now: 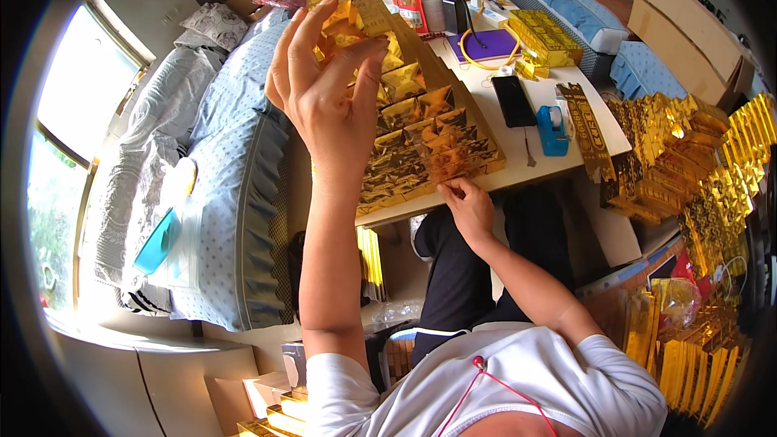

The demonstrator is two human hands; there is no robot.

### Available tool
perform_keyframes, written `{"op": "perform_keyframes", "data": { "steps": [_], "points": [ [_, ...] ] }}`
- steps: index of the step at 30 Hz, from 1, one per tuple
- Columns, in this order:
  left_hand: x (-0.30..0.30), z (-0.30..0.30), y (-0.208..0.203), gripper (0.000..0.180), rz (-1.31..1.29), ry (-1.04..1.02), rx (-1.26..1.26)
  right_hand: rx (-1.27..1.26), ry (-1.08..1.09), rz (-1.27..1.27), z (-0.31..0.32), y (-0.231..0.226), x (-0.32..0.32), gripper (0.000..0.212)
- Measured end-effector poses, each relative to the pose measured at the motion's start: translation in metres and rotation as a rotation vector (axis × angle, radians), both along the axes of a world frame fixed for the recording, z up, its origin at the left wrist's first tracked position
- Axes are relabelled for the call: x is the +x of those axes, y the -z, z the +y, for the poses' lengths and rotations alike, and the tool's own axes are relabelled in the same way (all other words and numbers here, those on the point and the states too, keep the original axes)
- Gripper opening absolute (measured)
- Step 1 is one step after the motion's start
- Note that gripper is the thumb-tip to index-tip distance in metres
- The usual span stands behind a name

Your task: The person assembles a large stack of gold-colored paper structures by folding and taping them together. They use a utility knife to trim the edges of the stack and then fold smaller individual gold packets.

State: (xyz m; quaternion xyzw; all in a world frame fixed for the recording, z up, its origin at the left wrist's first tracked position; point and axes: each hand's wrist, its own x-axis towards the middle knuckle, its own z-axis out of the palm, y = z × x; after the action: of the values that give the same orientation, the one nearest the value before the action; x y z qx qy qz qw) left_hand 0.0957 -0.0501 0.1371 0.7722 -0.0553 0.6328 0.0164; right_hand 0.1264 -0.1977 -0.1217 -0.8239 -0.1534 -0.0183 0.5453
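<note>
My left hand (320,89) is raised over the far rows of folded gold foil-paper pieces (405,81). Its thumb and index fingertips come together above them while the other fingers stretch upward. What that pinch holds, if anything, cannot be made out. The pieces stand in rows in a long, shallow gold tray (477,125) at the table's left side. My right hand (471,209) is low at the tray's near edge, by the closest row. Its thumb and index finger are pressed together there; anything between them is too small to name.
On the white table (486,97) are a black phone (514,101), a blue tape dispenser (554,131), a purple notebook (489,45) and a gold box (546,38). Stacked gold paper (664,154) stands at the right. A blue-covered sofa (235,162) runs along the left, with a teal basin (155,243) on it.
</note>
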Motion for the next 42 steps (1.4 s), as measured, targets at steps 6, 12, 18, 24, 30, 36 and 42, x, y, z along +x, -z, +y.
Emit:
{"op": "perform_keyframes", "data": {
  "steps": [6,12,18,24,30,36,42],
  "points": [
    [0.0,0.0,0.001,0.007,-0.003,-0.004,0.022,-0.024,0.013,-0.017,0.001,0.001,-0.001,0.028],
    [0.0,-0.001,0.002,0.008,-0.021,-0.023,0.029,-0.037,0.024,-0.026,0.001,-0.001,-0.002,0.027],
    [0.001,-0.001,0.002,0.008,-0.02,-0.031,0.032,-0.066,0.037,-0.024,0.002,-0.001,0.0,0.027],
    [0.004,-0.001,0.003,0.01,-0.051,-0.027,0.042,-0.063,0.06,-0.01,0.004,-0.003,0.001,0.026],
    [0.006,0.0,0.003,0.01,-0.064,-0.016,0.033,-0.09,0.049,-0.013,0.004,-0.004,0.003,0.029],
    [0.008,-0.001,0.003,0.009,-0.062,-0.007,0.026,-0.215,0.041,-0.187,0.003,0.004,0.009,0.033],
    [0.005,0.0,0.002,0.009,-0.054,-0.011,0.029,-0.14,-0.124,-0.291,-0.023,-0.029,0.01,0.031]
  ]
}}
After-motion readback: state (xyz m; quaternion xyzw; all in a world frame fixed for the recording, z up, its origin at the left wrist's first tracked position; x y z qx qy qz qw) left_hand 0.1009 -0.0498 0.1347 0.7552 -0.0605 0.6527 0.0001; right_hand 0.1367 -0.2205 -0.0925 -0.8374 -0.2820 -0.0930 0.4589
